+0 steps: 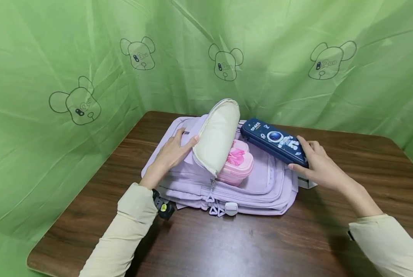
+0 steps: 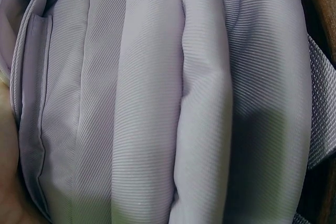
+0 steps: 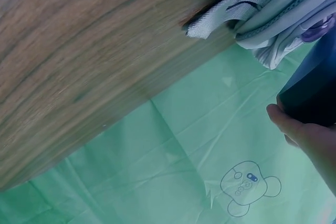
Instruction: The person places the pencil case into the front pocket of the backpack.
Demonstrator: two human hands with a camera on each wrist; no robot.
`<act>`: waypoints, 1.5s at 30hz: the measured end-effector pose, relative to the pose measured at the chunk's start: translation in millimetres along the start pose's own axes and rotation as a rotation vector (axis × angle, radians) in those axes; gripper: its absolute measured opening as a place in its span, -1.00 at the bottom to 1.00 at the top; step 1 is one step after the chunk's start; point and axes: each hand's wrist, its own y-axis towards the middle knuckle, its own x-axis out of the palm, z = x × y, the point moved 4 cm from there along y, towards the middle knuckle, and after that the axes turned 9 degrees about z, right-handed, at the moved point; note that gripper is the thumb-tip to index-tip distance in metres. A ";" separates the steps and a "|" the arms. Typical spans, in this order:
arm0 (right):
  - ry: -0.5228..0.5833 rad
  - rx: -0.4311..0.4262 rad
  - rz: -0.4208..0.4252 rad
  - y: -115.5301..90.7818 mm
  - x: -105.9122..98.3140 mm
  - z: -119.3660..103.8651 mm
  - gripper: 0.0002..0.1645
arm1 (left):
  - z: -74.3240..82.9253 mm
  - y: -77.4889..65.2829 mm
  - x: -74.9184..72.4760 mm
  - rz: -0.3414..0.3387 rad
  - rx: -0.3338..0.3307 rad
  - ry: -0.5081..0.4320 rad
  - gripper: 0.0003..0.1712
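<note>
A lilac backpack [image 1: 262, 198] lies flat on the table, its front pocket unzipped. The pocket flap [image 1: 218, 140] is folded up, cream lining showing. My left hand [image 1: 172, 152] holds the flap at its left edge, thumb at the rim and fingers spread over the lilac fabric. In the pocket opening sits a pink case [image 1: 235, 163] with a bow picture, partly covered by the flap. My right hand [image 1: 318, 165] grips the right end of a navy pencil case [image 1: 273, 140] with an astronaut print. Its far end tilts over the backpack, near the pink case.
The brown wooden table [image 1: 206, 246] extends around the backpack. White-edged zipper pulls [image 1: 213, 210] and a pale buckle [image 1: 231, 209] hang at the backpack's near side. A grey strap [image 3: 231, 9] sticks out in the right wrist view. Green curtain [image 1: 192, 23] hangs behind.
</note>
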 end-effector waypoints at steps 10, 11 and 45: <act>0.026 -0.031 -0.019 1.7 5.2 -4.9 0.05 | -1.2 -0.9 -1.3 -0.002 -0.021 0.013 0.01; 0.026 -0.034 -0.025 2.6 4.6 -4.5 0.06 | -1.0 -0.7 -1.3 -0.002 -0.020 0.010 0.01; 0.164 -0.048 -0.207 42.0 -8.8 17.6 0.05 | 0.2 0.6 0.1 0.007 -0.028 0.028 0.00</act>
